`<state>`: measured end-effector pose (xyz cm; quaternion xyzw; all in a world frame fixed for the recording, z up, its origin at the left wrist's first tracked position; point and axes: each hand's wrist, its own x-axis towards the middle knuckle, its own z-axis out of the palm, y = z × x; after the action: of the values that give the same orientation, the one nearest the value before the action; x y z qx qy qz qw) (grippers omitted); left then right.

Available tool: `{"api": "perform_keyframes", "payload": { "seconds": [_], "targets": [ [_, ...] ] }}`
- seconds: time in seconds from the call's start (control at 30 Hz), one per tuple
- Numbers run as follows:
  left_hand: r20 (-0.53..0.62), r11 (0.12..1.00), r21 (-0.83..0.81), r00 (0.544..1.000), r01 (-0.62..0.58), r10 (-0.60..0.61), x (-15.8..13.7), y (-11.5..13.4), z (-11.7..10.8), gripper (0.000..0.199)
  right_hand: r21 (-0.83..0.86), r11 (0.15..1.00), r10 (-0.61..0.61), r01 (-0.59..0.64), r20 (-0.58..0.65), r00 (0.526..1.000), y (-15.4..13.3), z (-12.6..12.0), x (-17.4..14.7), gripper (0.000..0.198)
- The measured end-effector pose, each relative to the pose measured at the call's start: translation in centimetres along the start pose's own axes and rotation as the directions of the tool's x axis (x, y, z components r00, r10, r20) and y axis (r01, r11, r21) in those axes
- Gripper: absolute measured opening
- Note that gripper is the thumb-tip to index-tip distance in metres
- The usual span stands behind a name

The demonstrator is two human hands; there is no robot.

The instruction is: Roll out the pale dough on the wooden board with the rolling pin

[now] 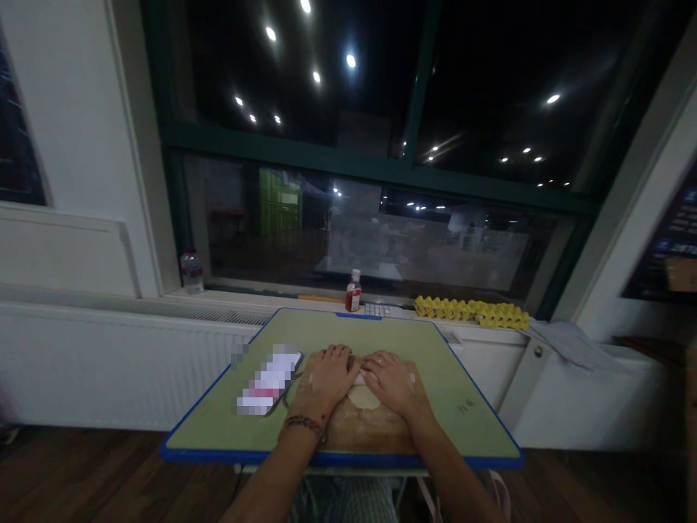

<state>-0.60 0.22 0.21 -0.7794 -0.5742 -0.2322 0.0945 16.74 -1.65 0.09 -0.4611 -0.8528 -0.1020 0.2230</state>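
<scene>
A flat piece of pale dough point(364, 397) lies on a wooden board point(370, 434). Across its far part runs a light-coloured rolling pin point(412, 378), mostly covered by my hands. My left hand point(333, 374) is over the pin's left part, fingers curved forward over it; a beaded bracelet point(306, 423) circles that wrist. Over the right part lies my right hand point(388, 379), a ring on one finger, its thumb side close to my left thumb. The palms hide the middle of the pin and the dough's far edge.
Left of the board, a phone point(269, 385) lies on the green, blue-edged table point(462, 428). On the windowsill behind stand a small bottle with red liquid point(353, 292), a yellow egg tray point(471, 312) and a clear bottle point(192, 271). A white radiator point(120, 367) is beyond the table.
</scene>
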Motion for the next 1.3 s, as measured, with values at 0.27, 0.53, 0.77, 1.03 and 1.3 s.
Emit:
{"api": "perform_keyframes", "payload": {
  "seconds": [0.27, 0.53, 0.77, 1.03, 1.3],
  "targets": [
    [-0.160, 0.985, -0.098, 0.979, -0.142, 0.126, -0.7, 0.6, -1.8, 0.027, 0.000, 1.000, 0.003, -0.003, 0.030, 1.000, -0.1, -0.2, -0.3, 0.031],
    [-0.060, 0.965, -0.222, 0.990, -0.138, 0.128, -5.1, 2.2, -0.9, 0.054, -0.033, 0.982, 0.183, -0.184, -0.022, 0.983, 0.7, 0.5, -0.3, 0.033],
    [0.086, 0.907, -0.378, 0.968, -0.186, 0.234, -5.3, 1.7, -0.2, 0.072, -0.116, 0.918, 0.378, -0.379, -0.027, 0.925, 0.6, -0.4, -0.2, 0.033],
    [0.146, 0.916, -0.390, 0.975, -0.096, 0.165, -5.3, 2.0, -0.8, 0.051, -0.155, 0.932, 0.332, -0.328, 0.001, 0.943, 0.2, -0.5, -0.4, 0.029],
    [0.183, 0.893, -0.450, 0.975, -0.029, 0.124, -5.1, 2.1, -0.8, 0.048, -0.138, 0.936, 0.327, -0.325, -0.004, 0.945, 0.2, -0.5, -0.5, 0.029]
  ]
}}
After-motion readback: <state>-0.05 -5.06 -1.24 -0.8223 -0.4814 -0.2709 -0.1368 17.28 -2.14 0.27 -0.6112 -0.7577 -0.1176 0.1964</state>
